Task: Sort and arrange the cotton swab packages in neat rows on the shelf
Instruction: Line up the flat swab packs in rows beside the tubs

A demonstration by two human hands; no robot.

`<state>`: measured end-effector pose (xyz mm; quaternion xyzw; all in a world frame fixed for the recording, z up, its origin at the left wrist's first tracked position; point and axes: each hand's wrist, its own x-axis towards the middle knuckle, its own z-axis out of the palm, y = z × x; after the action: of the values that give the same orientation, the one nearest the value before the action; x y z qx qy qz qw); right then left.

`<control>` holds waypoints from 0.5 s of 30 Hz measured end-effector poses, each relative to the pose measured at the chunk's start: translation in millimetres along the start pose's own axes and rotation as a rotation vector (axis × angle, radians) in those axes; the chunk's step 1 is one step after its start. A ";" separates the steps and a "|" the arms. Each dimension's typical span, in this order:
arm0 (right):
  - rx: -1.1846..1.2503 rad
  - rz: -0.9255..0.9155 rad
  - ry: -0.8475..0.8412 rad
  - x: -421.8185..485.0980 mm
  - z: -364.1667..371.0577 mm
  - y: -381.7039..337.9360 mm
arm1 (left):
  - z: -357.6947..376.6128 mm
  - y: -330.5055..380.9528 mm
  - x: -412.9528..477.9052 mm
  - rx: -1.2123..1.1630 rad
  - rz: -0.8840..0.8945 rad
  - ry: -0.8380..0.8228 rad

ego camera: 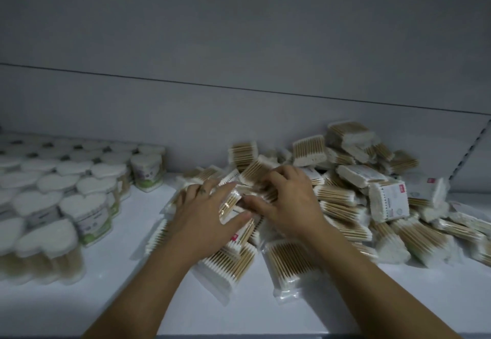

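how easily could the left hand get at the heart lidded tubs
Probably yes, easily: only bare shelf lies between the left hand and the tubs beside it. It seems to pinch a packet, which it would need to drop first.

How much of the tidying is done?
Not much yet. Done: the tubs on the left already stand in neat rows. In hand: the left grip holds one pack from the pile, and the right grip lies on the pile beside it. Left: nearly all the packs lie jumbled on the shelf, none in rows.
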<state>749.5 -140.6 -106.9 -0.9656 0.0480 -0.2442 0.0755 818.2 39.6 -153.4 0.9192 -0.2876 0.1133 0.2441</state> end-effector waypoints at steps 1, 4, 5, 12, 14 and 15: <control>-0.036 0.004 0.019 1.8 -4.6 -0.2 | -0.7 2.6 1.5 0.040 0.011 -0.006; 0.003 0.060 0.078 4.8 -24.3 7.4 | -4.7 9.1 7.7 0.083 0.024 -0.036; 0.050 0.086 0.094 4.3 -32.6 12.0 | -6.9 10.3 9.6 0.080 0.021 -0.051; -0.058 0.183 0.134 -19.2 -67.4 53.8 | -30.5 33.6 26.1 -0.038 0.076 0.016; -0.089 0.186 0.121 -33.0 -67.1 61.4 | -31.0 56.5 28.1 -0.096 0.140 0.114; -0.095 0.185 0.138 -39.7 -68.0 66.3 | -30.4 70.3 29.3 -0.123 0.177 0.172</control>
<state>678.5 -209.0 -77.5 -0.9404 0.1534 -0.2997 0.0485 798.8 -8.9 -90.3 0.8605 -0.3518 0.1949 0.3126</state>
